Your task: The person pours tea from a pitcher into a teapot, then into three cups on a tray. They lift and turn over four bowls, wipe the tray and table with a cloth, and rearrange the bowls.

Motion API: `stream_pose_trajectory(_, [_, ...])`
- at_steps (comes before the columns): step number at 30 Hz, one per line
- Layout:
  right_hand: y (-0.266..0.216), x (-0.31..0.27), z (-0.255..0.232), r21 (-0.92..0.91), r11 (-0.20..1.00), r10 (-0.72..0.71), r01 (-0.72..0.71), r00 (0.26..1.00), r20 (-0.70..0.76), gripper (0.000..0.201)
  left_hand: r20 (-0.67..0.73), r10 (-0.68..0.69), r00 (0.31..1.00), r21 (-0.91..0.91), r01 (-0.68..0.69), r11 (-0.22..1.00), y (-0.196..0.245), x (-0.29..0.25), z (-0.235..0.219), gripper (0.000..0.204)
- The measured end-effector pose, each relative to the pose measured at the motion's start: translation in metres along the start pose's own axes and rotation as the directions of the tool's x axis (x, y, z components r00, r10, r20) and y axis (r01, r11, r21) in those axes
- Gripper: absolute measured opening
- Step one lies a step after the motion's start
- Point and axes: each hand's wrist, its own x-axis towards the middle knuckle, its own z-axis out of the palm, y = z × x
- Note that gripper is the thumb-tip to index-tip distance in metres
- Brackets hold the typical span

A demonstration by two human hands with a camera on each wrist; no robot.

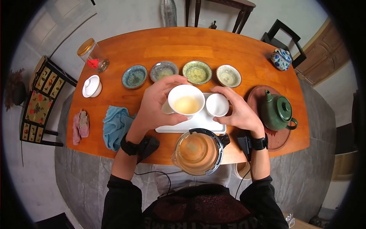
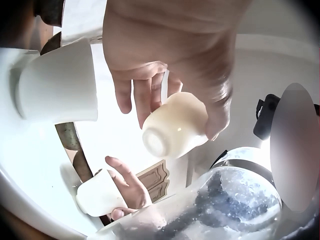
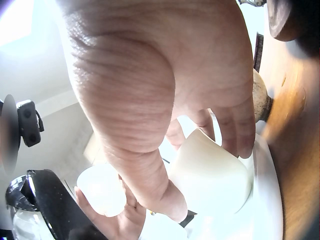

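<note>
My left hand (image 1: 153, 105) holds a small white teacup (image 1: 186, 92) with pale yellow tea in it, raised over the white tray (image 1: 202, 127). Thumb and fingers pinch its sides; the left wrist view shows its round foot from below. At the tray's right side, my right hand (image 1: 244, 112) has thumb and fingertips around a second white teacup (image 1: 217, 105), whose inside looks bare. In the right wrist view this teacup (image 3: 212, 175) sits low, close over the tray. A third white teacup (image 2: 60, 82) stands on the tray, mostly hidden behind my left hand in the head view.
A glass teapot (image 1: 196, 152) stands at the table's front edge. Several glazed bowls (image 1: 196, 72) line the back. On the right, a green teapot (image 1: 276, 112) sits on a round brown tray (image 1: 254, 97). A blue cloth (image 1: 116, 128), white lidded bowl (image 1: 92, 86) and jar (image 1: 92, 55) lie left.
</note>
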Motion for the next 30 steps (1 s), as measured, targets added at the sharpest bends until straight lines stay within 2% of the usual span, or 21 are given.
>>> stream_pose_trajectory(1, [0.000,0.000,0.000,-0.004,1.000,0.001,-0.001,1.000,0.001,0.072,0.000,0.000,1.000,0.000,0.000,1.000,0.000,-0.001,-0.001,0.081])
stream_pose_trajectory(3, [0.001,0.000,0.002,0.001,1.000,-0.025,0.025,1.000,-0.016,0.070,0.002,-0.045,0.999,-0.140,0.045,0.989,-0.002,-0.003,-0.002,0.084])
stream_pose_trajectory(10, [0.002,0.000,0.002,-0.003,0.999,-0.040,0.040,0.999,-0.026,0.068,-0.027,-0.107,0.994,-0.253,0.097,0.963,0.001,-0.001,0.009,0.092])
stream_pose_trajectory(12, [0.002,0.000,0.002,-0.001,0.999,-0.042,0.042,0.999,-0.028,0.069,-0.017,-0.149,0.989,-0.305,0.137,0.943,0.005,-0.001,0.011,0.078])
stream_pose_trajectory(16, [0.001,0.000,0.000,-0.005,1.000,-0.006,0.006,1.000,-0.005,0.072,-0.019,-0.188,0.982,-0.316,0.172,0.933,0.010,-0.002,0.013,0.076])
stream_pose_trajectory(21, [0.002,0.000,0.002,-0.007,0.999,-0.052,0.052,0.998,-0.041,0.068,0.092,-0.194,0.977,-0.405,0.215,0.889,0.007,-0.007,0.013,0.091])
stream_pose_trajectory(25, [0.002,0.000,0.002,0.005,0.999,-0.034,0.034,0.999,-0.034,0.069,0.143,-0.154,0.978,-0.476,0.204,0.855,0.007,-0.008,0.015,0.091])
stream_pose_trajectory(27, [0.003,0.000,0.003,0.003,0.999,-0.036,0.036,0.999,-0.035,0.069,0.238,-0.099,0.966,-0.485,0.206,0.850,0.010,-0.009,0.013,0.090])
stream_pose_trajectory(28, [0.003,0.000,0.003,0.001,0.999,-0.037,0.037,0.999,-0.038,0.069,0.236,-0.098,0.967,-0.486,0.205,0.849,0.012,-0.009,0.015,0.090])
stream_pose_trajectory(30, [0.003,0.000,0.004,-0.003,0.999,-0.043,0.043,0.998,-0.042,0.069,0.104,-0.186,0.977,-0.396,0.212,0.893,0.017,-0.010,0.022,0.095])
